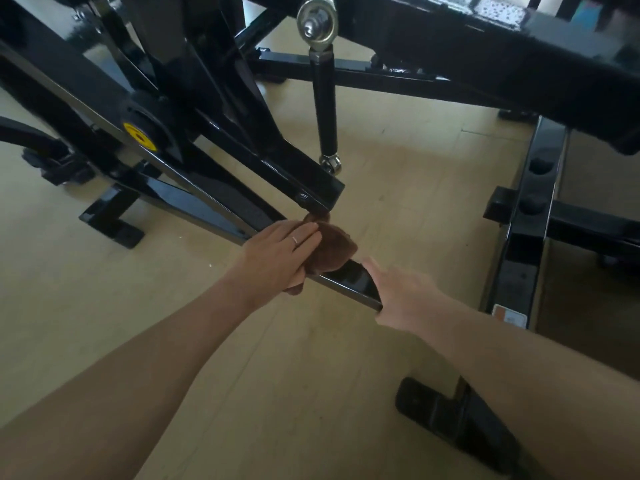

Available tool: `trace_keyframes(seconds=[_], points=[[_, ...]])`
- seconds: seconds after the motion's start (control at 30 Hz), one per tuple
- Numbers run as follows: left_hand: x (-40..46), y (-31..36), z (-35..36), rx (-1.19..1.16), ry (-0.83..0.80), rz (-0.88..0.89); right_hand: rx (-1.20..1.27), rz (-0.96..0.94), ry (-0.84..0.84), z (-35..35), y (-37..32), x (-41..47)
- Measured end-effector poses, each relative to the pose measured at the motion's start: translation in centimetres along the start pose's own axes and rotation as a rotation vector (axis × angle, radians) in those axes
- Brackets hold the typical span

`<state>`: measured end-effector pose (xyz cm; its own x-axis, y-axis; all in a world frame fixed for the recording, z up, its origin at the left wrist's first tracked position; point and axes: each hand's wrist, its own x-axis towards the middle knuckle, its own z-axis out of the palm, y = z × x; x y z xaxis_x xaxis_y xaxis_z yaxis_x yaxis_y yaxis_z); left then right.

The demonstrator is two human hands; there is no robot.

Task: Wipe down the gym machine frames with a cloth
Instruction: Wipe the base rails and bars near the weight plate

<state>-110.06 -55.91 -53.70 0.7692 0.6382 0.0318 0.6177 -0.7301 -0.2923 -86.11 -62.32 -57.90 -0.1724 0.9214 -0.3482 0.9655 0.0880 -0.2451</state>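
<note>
The brown cloth sits bunched on the top face of the slanted black frame bar, close to that bar's lower end. My left hand lies over it with fingers fairly straight, pressing it flat to the steel; a corner of the cloth shows under the heel of the palm, so the thumb may be tucking it from below, though I cannot see that side. I judge the flat press is there to keep the whole pad in contact while it slides along the bar. My right hand is at the bar's end, fingers loosely spread and blurred; it touches or nearly touches the end cap, and I cannot tell whether it has any hold on it. It looks placed to steady the bar, or me, while the other hand works.

I count one cloth, two hands, and one ring on the left hand.

Just above the cloth, a second slanted black beam ends in a square cap almost touching it. A black link rod with a silver eye joint at the top hangs behind. One yellow round sticker marks the pivot hub at left. Two bolted foot plates stand on the pale wooden floor: one at left, one near my right forearm. A base rail runs along the right.
</note>
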Motion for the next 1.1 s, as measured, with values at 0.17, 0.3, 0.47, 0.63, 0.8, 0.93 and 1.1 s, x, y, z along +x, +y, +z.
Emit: trace_keyframes(seconds=[0.17,0.3,0.47,0.63,0.8,0.93,1.1], points=[[-0.9,-2.2,-1.1,0.114,-0.052,0.026,-0.002,-0.04,0.164,1.2,1.0,-1.0],[-2.0,-5.9,-5.4,0.274,-0.01,-0.091,0.01,-0.042,0.243,1.9,1.1,-1.1],[-2.4,-7.6,-7.6,0.334,-0.034,-0.31,0.025,-0.036,0.255,2.0,1.0,-1.3],[-0.5,1.6,-2.8,0.193,-0.239,-0.114,0.042,-0.032,0.26,1.7,0.6,-1.5],[-0.1,2.6,-1.2,0.214,-0.303,-0.102,0.026,-0.021,0.26,1.8,0.6,-1.7],[-0.8,-1.9,-3.7,0.28,-0.238,-0.123,0.023,-0.008,0.251,1.7,0.5,-1.8],[-1.9,-6.1,-7.1,0.325,-0.103,-0.438,0.001,0.0,0.246,1.7,0.6,-1.8]])
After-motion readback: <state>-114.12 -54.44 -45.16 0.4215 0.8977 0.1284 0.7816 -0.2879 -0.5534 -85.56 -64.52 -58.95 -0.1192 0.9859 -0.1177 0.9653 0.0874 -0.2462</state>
